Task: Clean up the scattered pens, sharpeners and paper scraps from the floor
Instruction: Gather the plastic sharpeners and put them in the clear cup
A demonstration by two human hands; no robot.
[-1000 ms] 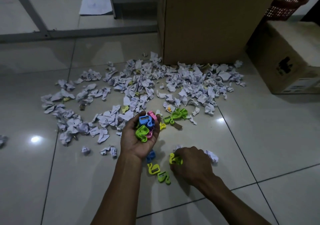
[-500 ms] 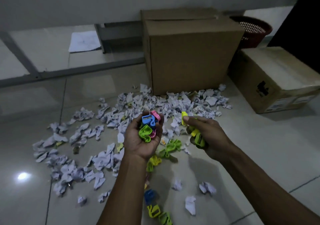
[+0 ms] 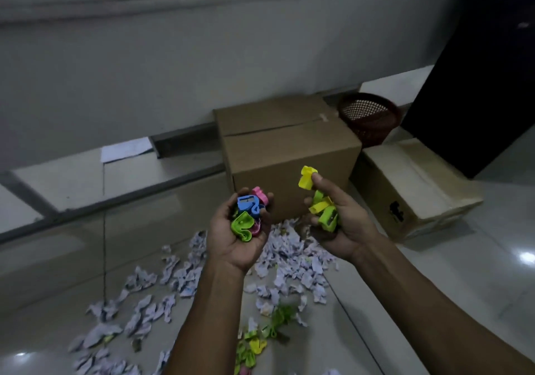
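Head view: both hands are held up in front of the big box (image 3: 292, 166), palms up. L hand (image 3: 238, 233) is cupped around a small pile of sharpeners (image 3: 249, 215): 1 blue, some pink, 1 green on top. Fingers curl up around the pile. R hand (image 3: 340, 224) holds more sharpeners, green and yellow (image 3: 325, 211), pressed into the palm w/ curled fingers. R thumb and 1st finger also pinch 1 yellow sharpener (image 3: 307, 177) that sticks up above the rest. The 2 hands are near each other but not touching.

Down on the floor (image 3: 72, 259), lots of crumpled paper scraps (image 3: 289, 264) lie spread out, from the foot of the big box toward the bottom left. A few more green and yellow sharpeners (image 3: 260, 337) lie on the floor between the 2 arms, a bit blurry.

Behind the big box sits a dark red basket (image 3: 369, 120). A 2nd, flatter box (image 3: 411, 183) lies just to the right of the big box. A white sheet (image 3: 126, 149) lies flat near the wall (image 3: 144, 71).
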